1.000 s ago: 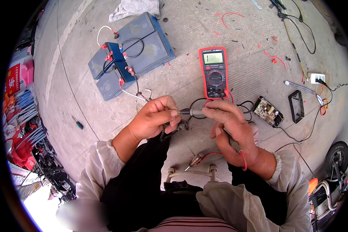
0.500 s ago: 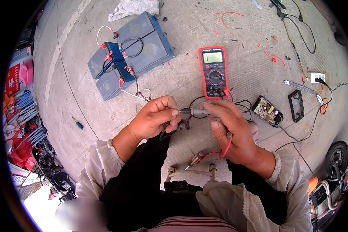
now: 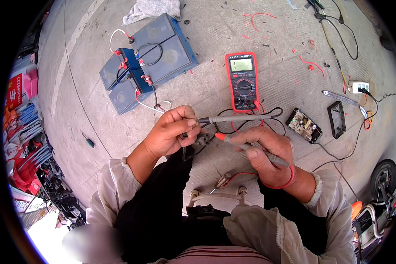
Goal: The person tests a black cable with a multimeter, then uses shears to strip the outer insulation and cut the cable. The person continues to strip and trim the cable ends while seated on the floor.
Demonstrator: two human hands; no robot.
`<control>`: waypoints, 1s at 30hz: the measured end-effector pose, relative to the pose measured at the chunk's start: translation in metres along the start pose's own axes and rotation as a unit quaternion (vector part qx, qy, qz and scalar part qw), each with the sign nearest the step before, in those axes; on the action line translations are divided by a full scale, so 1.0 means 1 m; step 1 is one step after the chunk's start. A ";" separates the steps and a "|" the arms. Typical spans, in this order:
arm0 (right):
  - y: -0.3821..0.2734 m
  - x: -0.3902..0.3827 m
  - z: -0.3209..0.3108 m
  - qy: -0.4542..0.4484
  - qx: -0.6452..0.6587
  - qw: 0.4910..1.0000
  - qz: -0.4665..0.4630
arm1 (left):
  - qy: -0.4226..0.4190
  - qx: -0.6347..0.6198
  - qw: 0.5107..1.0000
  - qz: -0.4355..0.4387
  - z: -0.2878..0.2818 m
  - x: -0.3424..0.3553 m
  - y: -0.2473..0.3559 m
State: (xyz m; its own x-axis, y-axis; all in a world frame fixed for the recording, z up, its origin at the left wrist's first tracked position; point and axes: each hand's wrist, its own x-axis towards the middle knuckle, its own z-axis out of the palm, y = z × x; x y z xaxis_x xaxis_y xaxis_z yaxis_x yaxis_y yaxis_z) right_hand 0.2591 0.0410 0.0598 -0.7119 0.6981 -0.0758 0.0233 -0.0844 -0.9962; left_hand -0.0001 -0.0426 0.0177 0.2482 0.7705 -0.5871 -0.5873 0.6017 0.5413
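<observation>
The left hand [image 3: 169, 132] is closed in a pinch, thumb and forefinger gripping the metal tip end of a slim grey pen-shaped test probe with a black collar [image 3: 240, 118]. That probe lies nearly level, pointing toward the left hand, its body clear of the right hand. A dark, blocky connector [image 3: 202, 139] sits just below the left fingertips; whether the hand grips it cannot be told.

The right hand [image 3: 268, 154] is closed around a grey pen-shaped test probe with a red tip [image 3: 273, 157], held tilted, its tip near the connector and below the first probe. Whether they touch cannot be told.

Beyond the hands, a red-framed black digital multimeter [image 3: 243, 83] lies face up on the grey concrete floor [image 3: 88, 75]. To its left stand grey-topped blue box-shaped batteries [image 3: 163, 48] joined by cables. To its right lie an exposed circuit board in a black casing [image 3: 304, 126] and, just beside it, a black rectangular plastic shell [image 3: 337, 119].
</observation>
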 end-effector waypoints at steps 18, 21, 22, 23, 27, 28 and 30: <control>0.004 0.002 0.005 -0.018 -0.023 1.000 0.008 | -0.021 -0.032 0.999 -0.005 0.000 0.000 -0.001; 0.004 0.003 0.006 -0.020 -0.020 0.999 0.015 | -0.019 -0.031 0.999 -0.007 0.000 -0.001 -0.001; 0.004 0.003 0.006 -0.023 -0.019 0.999 0.018 | -0.018 -0.031 0.999 -0.009 0.001 -0.001 -0.001; 0.005 0.003 0.006 -0.023 -0.022 0.999 0.011 | -0.016 -0.019 1.000 -0.011 0.000 -0.001 -0.001; 0.004 0.004 0.007 -0.028 -0.050 0.998 -0.011 | -0.016 0.003 1.000 -0.011 0.000 -0.001 -0.002; 0.004 0.005 0.007 -0.030 -0.060 0.998 -0.016 | -0.017 0.003 1.000 -0.010 0.000 -0.001 -0.003; 0.004 0.005 0.009 -0.030 -0.070 0.997 -0.027 | -0.014 -0.014 1.000 -0.014 0.000 -0.002 -0.003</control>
State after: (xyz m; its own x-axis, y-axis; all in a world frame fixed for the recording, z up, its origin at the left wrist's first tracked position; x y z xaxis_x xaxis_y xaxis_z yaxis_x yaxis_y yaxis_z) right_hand 0.2492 0.0382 0.0561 -0.7550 0.6553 -0.0240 0.0794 0.0550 -0.9953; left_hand 0.0015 -0.0455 0.0174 0.2852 0.7594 -0.5848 -0.6008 0.6170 0.5083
